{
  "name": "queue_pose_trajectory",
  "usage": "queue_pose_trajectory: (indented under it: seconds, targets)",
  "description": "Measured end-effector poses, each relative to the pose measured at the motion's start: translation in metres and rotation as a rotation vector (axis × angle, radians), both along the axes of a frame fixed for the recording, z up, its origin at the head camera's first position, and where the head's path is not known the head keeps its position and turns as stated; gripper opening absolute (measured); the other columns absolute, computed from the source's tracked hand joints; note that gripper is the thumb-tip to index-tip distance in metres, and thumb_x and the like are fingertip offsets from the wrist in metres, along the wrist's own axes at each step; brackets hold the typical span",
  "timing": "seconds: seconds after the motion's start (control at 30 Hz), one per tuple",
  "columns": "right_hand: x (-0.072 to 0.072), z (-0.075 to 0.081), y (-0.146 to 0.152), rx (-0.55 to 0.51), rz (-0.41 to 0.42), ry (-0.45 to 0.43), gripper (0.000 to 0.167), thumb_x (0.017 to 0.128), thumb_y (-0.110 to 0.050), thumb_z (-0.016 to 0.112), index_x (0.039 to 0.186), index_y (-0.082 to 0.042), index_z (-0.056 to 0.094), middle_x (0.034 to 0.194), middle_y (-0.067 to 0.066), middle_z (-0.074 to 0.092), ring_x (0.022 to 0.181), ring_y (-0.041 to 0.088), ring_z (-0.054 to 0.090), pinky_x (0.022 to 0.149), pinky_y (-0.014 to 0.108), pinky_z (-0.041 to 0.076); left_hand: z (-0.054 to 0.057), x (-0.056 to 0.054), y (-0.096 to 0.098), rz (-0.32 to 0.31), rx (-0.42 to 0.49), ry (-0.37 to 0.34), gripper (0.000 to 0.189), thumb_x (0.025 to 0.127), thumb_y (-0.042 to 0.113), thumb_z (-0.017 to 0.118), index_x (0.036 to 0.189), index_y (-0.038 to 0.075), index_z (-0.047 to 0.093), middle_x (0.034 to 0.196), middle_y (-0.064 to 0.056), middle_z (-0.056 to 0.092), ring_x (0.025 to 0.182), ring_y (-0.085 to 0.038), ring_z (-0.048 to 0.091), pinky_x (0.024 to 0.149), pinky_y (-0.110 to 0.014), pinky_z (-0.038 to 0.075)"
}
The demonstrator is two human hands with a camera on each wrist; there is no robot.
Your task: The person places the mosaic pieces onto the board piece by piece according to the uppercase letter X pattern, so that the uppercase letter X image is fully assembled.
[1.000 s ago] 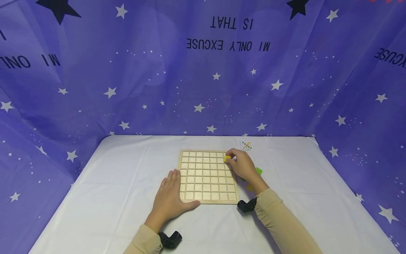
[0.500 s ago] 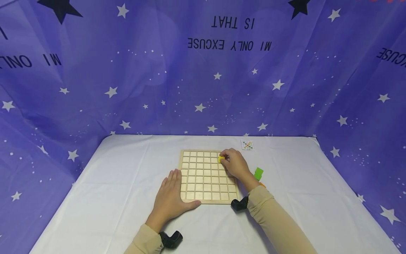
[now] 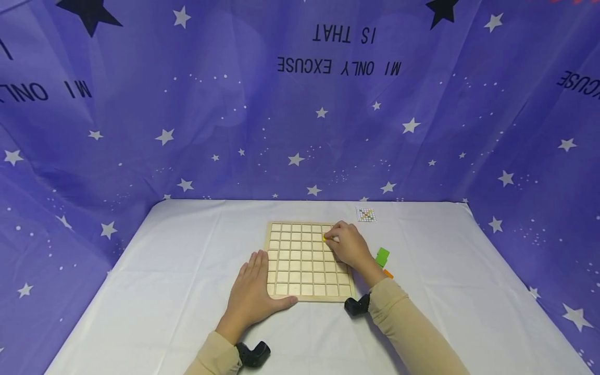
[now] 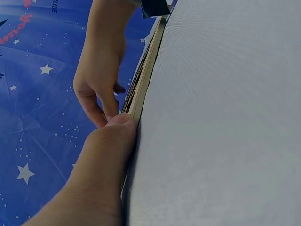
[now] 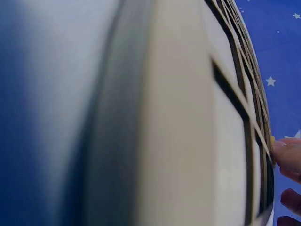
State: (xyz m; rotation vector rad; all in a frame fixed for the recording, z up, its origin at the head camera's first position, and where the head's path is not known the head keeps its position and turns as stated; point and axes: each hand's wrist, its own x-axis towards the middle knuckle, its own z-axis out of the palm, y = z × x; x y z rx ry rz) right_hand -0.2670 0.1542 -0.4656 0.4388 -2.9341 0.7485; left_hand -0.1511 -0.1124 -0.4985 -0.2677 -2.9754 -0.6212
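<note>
Downward, our right hand (image 3: 349, 245) pinches one yellow tile (image 3: 324, 238) at one board's (image 3: 300, 265) one o'clock; our left hand (image 3: 251, 287), straight-fingered, touches eight o'clock.

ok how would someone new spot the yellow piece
On the white table, find the wooden board, then the right hand over its far right corner. The yellow piece shows as a sliver in its pinch. Being yellow and held sets it apart from the green pieces and orange piece lying right of the board.
</note>
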Motion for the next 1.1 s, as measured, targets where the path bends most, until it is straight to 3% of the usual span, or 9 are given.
queue_pose_trajectory:
  seconds: [0.17, 0.3, 0.47, 0.77, 0.9, 1.1]
  targets:
    - [0.003, 0.006, 0.017, -0.044, -0.059, 0.033, 0.03, 0.097, -0.022, 0.063, 0.126, -0.015, 0.067, 0.114, 0.003, 0.066, 0.102, 0.024, 0.059, 0.083, 0.042, 0.052, -0.001, 0.0, 0.0, 0.0, -0.005, -0.007, 0.143, 0.061, 0.096, 0.054, 0.157, -0.002, 0.012, 0.166, -0.017, 0.015, 0.155, -0.031, 0.012, 0.126, -0.048, 0.016]
    - [0.006, 0.011, 0.039, -0.068, -0.127, 0.057, 0.032, 0.098, -0.022, 0.061, 0.128, -0.013, 0.065, 0.112, 0.006, 0.067, 0.093, 0.023, 0.059, 0.076, 0.038, 0.051, -0.002, -0.001, 0.0, -0.002, -0.008, -0.013, 0.143, 0.061, 0.096, 0.053, 0.157, -0.002, 0.011, 0.166, -0.017, 0.014, 0.156, -0.03, 0.011, 0.126, -0.048, 0.015]
    - [0.01, 0.012, 0.065, -0.051, -0.173, 0.009, 0.034, 0.099, -0.025, 0.06, 0.129, -0.011, 0.064, 0.112, 0.008, 0.067, 0.091, 0.024, 0.059, 0.077, 0.04, 0.051, -0.001, -0.001, 0.0, -0.004, -0.011, -0.012, 0.143, 0.062, 0.096, 0.052, 0.157, -0.002, 0.011, 0.166, -0.017, 0.014, 0.155, -0.031, 0.012, 0.126, -0.048, 0.016]
    - [0.02, 0.003, 0.078, 0.018, -0.119, -0.099, 0.036, 0.094, -0.031, 0.068, 0.123, -0.01, 0.07, 0.109, 0.007, 0.068, 0.101, 0.027, 0.059, 0.087, 0.046, 0.051, 0.0, 0.0, -0.001, -0.006, -0.015, -0.013, 0.141, 0.063, 0.095, 0.053, 0.157, -0.002, 0.011, 0.166, -0.016, 0.014, 0.155, -0.031, 0.011, 0.127, -0.048, 0.015]
    - [0.022, -0.001, 0.076, 0.03, -0.134, -0.117, 0.033, 0.09, -0.031, 0.073, 0.117, -0.012, 0.073, 0.112, 0.007, 0.067, 0.107, 0.029, 0.058, 0.092, 0.049, 0.05, 0.0, 0.0, -0.001, -0.007, -0.019, -0.015, 0.142, 0.063, 0.096, 0.052, 0.157, -0.002, 0.011, 0.166, -0.017, 0.014, 0.155, -0.031, 0.011, 0.127, -0.048, 0.015]
    - [0.022, -0.002, 0.075, 0.017, -0.125, -0.11, 0.024, 0.089, -0.026, 0.075, 0.11, -0.015, 0.071, 0.098, 0.002, 0.065, 0.092, 0.022, 0.056, 0.081, 0.039, 0.048, 0.0, 0.0, -0.001, -0.006, -0.014, -0.019, 0.142, 0.062, 0.095, 0.053, 0.157, -0.002, 0.011, 0.166, -0.017, 0.014, 0.155, -0.031, 0.012, 0.126, -0.048, 0.015]
